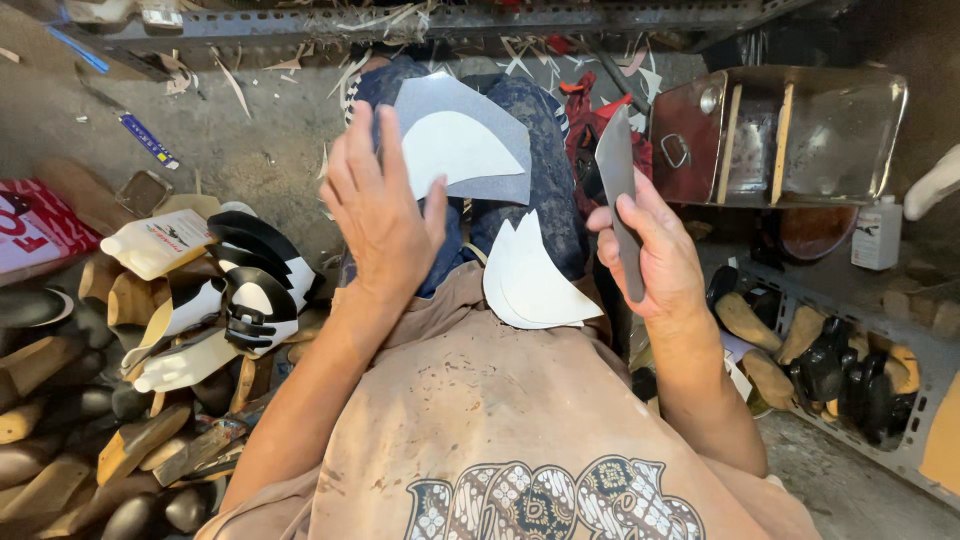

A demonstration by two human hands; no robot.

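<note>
**Entry: two hands, cut piece and blade, seen from the head camera**

Left hand point(380, 205): raised above the lap, back of the hand turned to the camera, forearm running up from the lower left. The fingers were held nearly straight and close together, the thumb set apart to the right. A grey cut piece point(470, 140) with a white curved patch on it was held at the fingertips; it stood up and to the right of the fingers, its lower left part hidden behind the hand. How the piece was pinched on the far side could not be told.

Right hand point(655, 250): raised at the right, forearm running up from the lower right. The fingers were clamped round the lower part of a flat grey blade point(617, 170), the thumb laid along its face. The blade was held upright, its broad pointed end rising above the fingers, well apart from the grey piece.

On the lap: a small stack of white curved pieces point(530, 280) was lying on a stained tan apron point(480, 400), between the two forearms, touched by neither hand.

Surroundings: black-and-white shoe uppers point(250, 290) were piled at the left beside a pale plastic bottle point(160, 240); wooden shoe lasts point(60, 400) were heaped at the lower left. A metal tin with dividers point(800, 130) was lying at the upper right.
</note>
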